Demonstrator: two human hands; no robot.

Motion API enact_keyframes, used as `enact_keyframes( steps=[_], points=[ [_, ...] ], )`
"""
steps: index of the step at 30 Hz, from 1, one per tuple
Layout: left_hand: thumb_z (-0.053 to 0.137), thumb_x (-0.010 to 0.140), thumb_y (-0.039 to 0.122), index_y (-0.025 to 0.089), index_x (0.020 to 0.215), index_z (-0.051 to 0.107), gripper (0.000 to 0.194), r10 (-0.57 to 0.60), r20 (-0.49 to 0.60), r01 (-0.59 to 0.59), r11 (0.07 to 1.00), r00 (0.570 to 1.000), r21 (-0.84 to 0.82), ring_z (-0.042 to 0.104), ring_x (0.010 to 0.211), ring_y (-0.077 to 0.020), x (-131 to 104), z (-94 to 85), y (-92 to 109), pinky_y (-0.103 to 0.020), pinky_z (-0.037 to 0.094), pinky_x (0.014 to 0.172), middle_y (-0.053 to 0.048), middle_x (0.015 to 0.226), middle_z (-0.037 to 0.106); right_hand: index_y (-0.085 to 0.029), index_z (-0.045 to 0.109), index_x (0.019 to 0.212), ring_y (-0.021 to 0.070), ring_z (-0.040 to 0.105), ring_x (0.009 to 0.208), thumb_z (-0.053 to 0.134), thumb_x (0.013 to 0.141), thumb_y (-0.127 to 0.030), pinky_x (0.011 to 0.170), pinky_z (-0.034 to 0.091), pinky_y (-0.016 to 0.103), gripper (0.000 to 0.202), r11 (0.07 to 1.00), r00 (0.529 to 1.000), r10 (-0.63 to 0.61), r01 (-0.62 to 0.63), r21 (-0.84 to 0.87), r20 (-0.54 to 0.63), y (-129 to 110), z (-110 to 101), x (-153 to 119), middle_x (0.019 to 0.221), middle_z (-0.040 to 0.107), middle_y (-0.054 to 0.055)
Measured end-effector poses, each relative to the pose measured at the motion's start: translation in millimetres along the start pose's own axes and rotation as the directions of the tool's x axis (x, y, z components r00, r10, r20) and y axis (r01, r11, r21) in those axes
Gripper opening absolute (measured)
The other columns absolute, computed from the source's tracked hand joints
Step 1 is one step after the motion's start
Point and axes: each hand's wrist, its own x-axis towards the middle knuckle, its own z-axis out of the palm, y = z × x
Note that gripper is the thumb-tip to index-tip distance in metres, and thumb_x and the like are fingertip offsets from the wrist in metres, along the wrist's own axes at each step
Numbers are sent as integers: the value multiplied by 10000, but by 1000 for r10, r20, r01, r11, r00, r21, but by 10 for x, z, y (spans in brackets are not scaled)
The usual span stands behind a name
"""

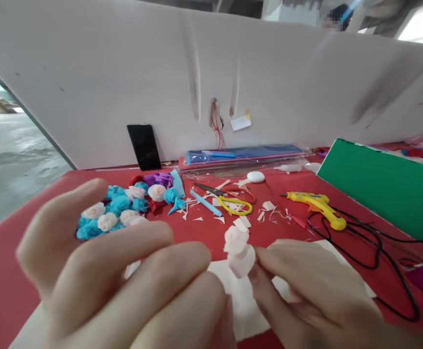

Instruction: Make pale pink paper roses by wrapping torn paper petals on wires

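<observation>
A small pale pink crepe-paper rose (pixel 236 241) with a loose petal at its base stands upright in front of me. My right hand (pixel 306 286) pinches that petal's right edge between thumb and fingertips. Large and close on the left, my left hand (pixel 135 291) has its fingers curled inward, their tips just left of the rose. Whatever those fingers grip is hidden behind them. Under both hands lies a cream paper sheet (pixel 250 310). Beyond them, scissors (pixel 233 198) with red and yellow handles rest among pale paper scraps (pixel 242 223).
Blue and pink paper flowers (pixel 119 206) cluster at left. A light-blue pen (pixel 206 203) lies by the scissors. At right are a yellow glue gun (pixel 317 206), its looping black cord (pixel 379 247) and a green board (pixel 382 189). A phone (pixel 144 147) leans against the white panel (pixel 124 72).
</observation>
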Motion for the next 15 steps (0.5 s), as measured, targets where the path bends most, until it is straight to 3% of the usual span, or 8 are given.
enact_keyframes(
  steps=[1,2,3,4,9,15],
  points=[
    [670,544,260,347,695,559,206,35,-32,-35,999,999,9,551,447,-217,14,20,14,-593,417,987,92,472,643,-185,599,562,51,484,351,576,830,-152,389,378,155,271,998,999,49,-49,31,14,-6,-1,9,422,558,-50],
    [679,551,239,326,720,557,226,74,-41,-73,997,996,18,566,484,-202,24,43,25,-550,412,1024,90,507,653,-187,564,523,47,449,330,573,823,-158,373,360,155,301,993,992,104,-100,58,-70,-13,4,15,399,539,-53],
    [693,556,221,303,734,556,239,106,-37,-105,994,994,28,575,520,-189,32,65,33,-508,403,1059,85,535,657,-188,576,534,46,446,331,588,808,-151,377,371,146,276,984,988,151,-149,97,-22,-20,14,18,403,551,-57],
    [706,562,206,281,734,555,240,129,-27,-127,991,991,38,579,553,-173,39,85,38,-462,391,1090,81,559,657,-187,517,485,38,399,304,574,801,-140,361,351,143,325,977,979,174,-158,145,-109,-28,27,18,362,512,-65],
    [742,606,155,223,721,556,229,135,-7,-135,991,991,24,548,644,-118,55,125,29,-305,334,1131,80,630,661,-176,533,519,48,501,331,627,743,-83,382,386,137,260,953,982,184,-170,252,-31,-55,60,-3,399,583,-50],
    [683,594,56,212,693,552,227,159,4,-160,987,987,35,556,659,-98,39,125,30,-286,327,1125,84,621,649,-183,557,544,43,472,340,621,784,-115,391,387,138,258,965,988,155,-153,212,5,-60,24,-48,401,541,-59]
  ],
)
